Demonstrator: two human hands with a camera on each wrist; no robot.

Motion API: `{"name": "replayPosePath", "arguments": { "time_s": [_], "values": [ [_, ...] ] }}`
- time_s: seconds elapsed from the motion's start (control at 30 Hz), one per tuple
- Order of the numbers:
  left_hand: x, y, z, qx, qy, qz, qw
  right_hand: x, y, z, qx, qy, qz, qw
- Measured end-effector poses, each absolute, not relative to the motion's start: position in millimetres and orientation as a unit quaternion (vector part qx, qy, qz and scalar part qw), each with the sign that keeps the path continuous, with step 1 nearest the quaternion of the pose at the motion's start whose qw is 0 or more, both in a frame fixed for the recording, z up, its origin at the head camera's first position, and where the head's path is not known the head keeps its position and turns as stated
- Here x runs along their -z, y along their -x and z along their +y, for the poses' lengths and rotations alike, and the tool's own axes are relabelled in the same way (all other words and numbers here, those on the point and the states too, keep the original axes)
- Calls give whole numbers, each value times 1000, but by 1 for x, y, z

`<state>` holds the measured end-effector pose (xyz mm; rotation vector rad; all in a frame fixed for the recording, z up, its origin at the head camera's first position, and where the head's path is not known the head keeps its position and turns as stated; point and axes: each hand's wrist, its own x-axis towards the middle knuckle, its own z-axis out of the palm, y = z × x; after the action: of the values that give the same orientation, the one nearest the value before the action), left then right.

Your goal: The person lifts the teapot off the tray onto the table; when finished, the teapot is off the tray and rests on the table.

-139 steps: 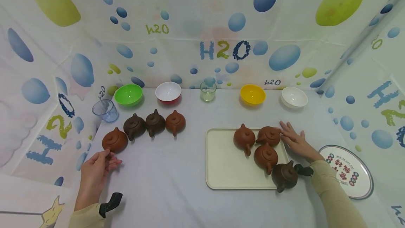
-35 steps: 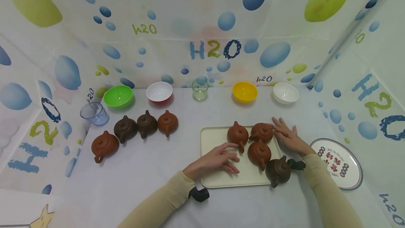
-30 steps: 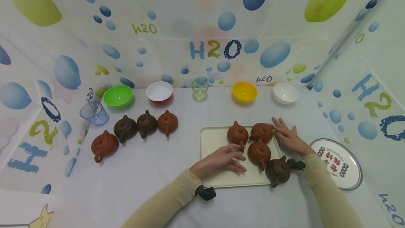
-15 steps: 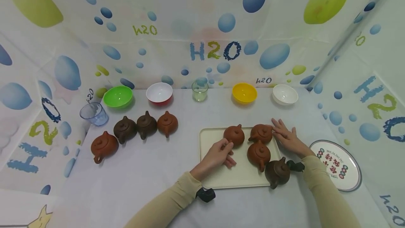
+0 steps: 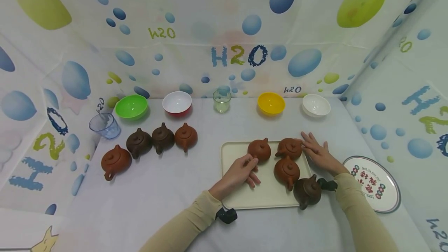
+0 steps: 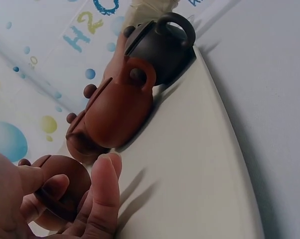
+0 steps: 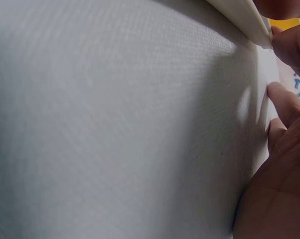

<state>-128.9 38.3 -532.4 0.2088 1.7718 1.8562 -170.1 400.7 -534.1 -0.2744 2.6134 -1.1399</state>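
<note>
My left hand (image 5: 238, 175) reaches over the cream tray (image 5: 235, 197) and pinches the handle of a reddish-brown clay teapot (image 5: 259, 151). The left wrist view shows its thumb and fingers curled round that handle, partly covering the teapot (image 6: 70, 172). Two more reddish teapots, one at the back (image 5: 289, 148) and one in front of it (image 5: 287, 169), stand to the right on the tray. A dark brown teapot (image 5: 308, 190) sits over the tray's front right corner. My right hand (image 5: 320, 154) lies with straight fingers at the tray's right edge, fingertips beside the back teapot.
At the left stand a reddish teapot (image 5: 116, 160), two dark ones and another reddish teapot (image 5: 186, 136). Along the back are a blue glass (image 5: 105, 126), a green bowl (image 5: 131, 107), a red-and-white bowl (image 5: 177, 103), a green glass (image 5: 222, 102), a yellow bowl (image 5: 271, 104) and a white bowl (image 5: 316, 105). An oval sign (image 5: 372, 184) lies right.
My left hand has left the far-left teapot, come over the tray and taken hold of a reddish teapot's handle; that teapot has turned and shifted slightly left. My right hand stays in place.
</note>
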Motion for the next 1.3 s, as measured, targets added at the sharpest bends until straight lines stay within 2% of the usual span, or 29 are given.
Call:
{"name": "replayPosePath", "arguments": {
  "time_s": [0.67, 1.3],
  "values": [
    [532, 129, 35, -695, -85, 651, 291, 531, 171, 397, 366, 82, 914, 155],
    [531, 128, 35, -687, -81, 665, 282, 532, 170, 395, 374, 79, 913, 140]
  ]
}}
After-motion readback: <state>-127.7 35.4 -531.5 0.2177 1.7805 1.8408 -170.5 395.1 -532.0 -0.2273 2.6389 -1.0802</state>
